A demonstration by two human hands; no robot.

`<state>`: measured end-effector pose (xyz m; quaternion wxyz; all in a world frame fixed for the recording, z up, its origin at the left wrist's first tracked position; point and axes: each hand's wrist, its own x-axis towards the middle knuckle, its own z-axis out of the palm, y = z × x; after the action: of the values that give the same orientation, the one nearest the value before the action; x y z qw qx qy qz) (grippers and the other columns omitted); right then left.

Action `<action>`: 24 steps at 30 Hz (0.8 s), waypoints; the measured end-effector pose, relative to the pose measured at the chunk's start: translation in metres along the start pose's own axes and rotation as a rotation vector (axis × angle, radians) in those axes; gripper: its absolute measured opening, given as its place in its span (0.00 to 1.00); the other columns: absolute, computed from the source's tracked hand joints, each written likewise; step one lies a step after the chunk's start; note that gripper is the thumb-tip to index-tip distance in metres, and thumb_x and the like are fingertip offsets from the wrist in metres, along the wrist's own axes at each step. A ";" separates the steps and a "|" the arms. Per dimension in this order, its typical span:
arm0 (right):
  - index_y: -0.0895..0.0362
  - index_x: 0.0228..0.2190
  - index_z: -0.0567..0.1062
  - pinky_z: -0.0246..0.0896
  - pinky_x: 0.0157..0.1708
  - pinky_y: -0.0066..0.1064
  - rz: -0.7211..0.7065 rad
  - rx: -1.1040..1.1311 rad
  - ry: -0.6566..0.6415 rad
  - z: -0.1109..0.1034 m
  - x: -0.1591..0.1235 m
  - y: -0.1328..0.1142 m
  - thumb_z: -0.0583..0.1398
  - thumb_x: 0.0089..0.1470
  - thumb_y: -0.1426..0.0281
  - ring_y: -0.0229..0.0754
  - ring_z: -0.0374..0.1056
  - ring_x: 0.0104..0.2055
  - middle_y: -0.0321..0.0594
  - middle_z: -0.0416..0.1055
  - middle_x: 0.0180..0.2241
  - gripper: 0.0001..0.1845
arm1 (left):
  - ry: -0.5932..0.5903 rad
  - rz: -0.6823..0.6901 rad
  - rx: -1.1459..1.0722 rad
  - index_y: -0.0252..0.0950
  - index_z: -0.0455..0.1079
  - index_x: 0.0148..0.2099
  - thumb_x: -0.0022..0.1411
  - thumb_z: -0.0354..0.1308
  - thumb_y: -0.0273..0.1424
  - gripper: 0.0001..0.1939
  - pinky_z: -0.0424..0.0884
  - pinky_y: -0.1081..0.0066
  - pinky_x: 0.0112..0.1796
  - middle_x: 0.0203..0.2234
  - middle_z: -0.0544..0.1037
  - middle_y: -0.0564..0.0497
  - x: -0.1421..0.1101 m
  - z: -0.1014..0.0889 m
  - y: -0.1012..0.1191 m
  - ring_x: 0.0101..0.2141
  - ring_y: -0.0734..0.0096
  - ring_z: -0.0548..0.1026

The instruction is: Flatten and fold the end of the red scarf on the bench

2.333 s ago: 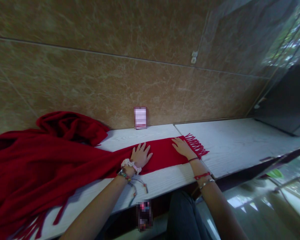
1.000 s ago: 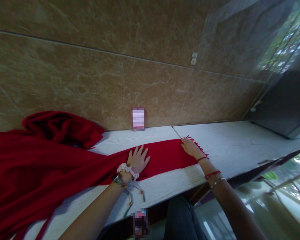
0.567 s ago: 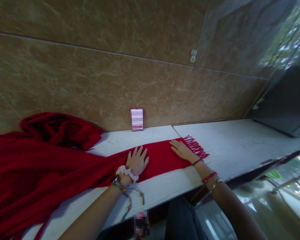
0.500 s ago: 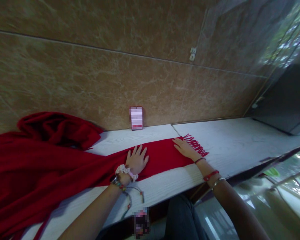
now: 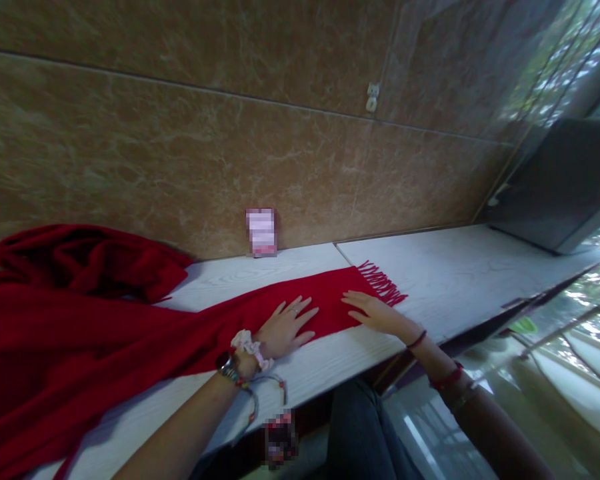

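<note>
A long red scarf [image 5: 260, 300] lies along the white tabletop, its fringed end [image 5: 383, 283] flat toward the right. On the left the rest of it spreads wide, with a bunched heap [image 5: 90, 260] against the wall. My left hand [image 5: 287, 327] is spread palm down on the narrow strip, fingers pointing right. My right hand [image 5: 373, 312] is at the strip's near edge beside the fringe, fingers stretched out and pointing left. Neither hand grips the cloth.
A small pixelated card [image 5: 262, 232] leans on the brown marbled wall [image 5: 180, 153] behind the table. A large dark grey box-like object [image 5: 555, 180] stands at the table's right end. The white tabletop [image 5: 445, 280] has a seam. My legs are beneath its front edge.
My right hand has drawn back toward the near edge of the strip, away from the fringe's far side. My left hand has slid slightly right and its fingers have turned rightward. The view shifted slightly.
</note>
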<state>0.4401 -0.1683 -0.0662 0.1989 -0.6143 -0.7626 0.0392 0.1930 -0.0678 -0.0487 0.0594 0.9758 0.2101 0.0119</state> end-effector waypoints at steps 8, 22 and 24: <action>0.59 0.49 0.70 0.55 0.57 0.42 0.023 -0.052 0.129 0.012 -0.013 0.008 0.51 0.57 0.69 0.44 0.60 0.57 0.47 0.67 0.52 0.20 | -0.086 0.000 -0.018 0.44 0.49 0.64 0.65 0.42 0.43 0.26 0.45 0.51 0.58 0.63 0.48 0.48 0.002 0.005 -0.003 0.63 0.60 0.45; 0.57 0.41 0.75 0.64 0.48 0.38 0.100 -0.019 0.315 0.003 -0.027 0.001 0.49 0.57 0.71 0.42 0.69 0.45 0.45 0.75 0.41 0.17 | -0.077 0.002 0.026 0.43 0.51 0.63 0.66 0.41 0.42 0.26 0.45 0.54 0.59 0.63 0.49 0.49 0.001 0.005 -0.005 0.62 0.61 0.46; 0.57 0.42 0.75 0.64 0.48 0.39 0.132 -0.017 0.320 0.003 -0.044 -0.001 0.49 0.57 0.70 0.43 0.69 0.46 0.45 0.74 0.42 0.17 | -0.071 0.005 0.020 0.43 0.51 0.63 0.66 0.41 0.42 0.26 0.45 0.54 0.59 0.63 0.50 0.49 0.001 0.005 -0.005 0.62 0.61 0.46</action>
<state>0.4457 -0.2101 -0.0802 0.3095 -0.6630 -0.6796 -0.0523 0.1925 -0.0638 -0.0546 0.0569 0.9766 0.2057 -0.0245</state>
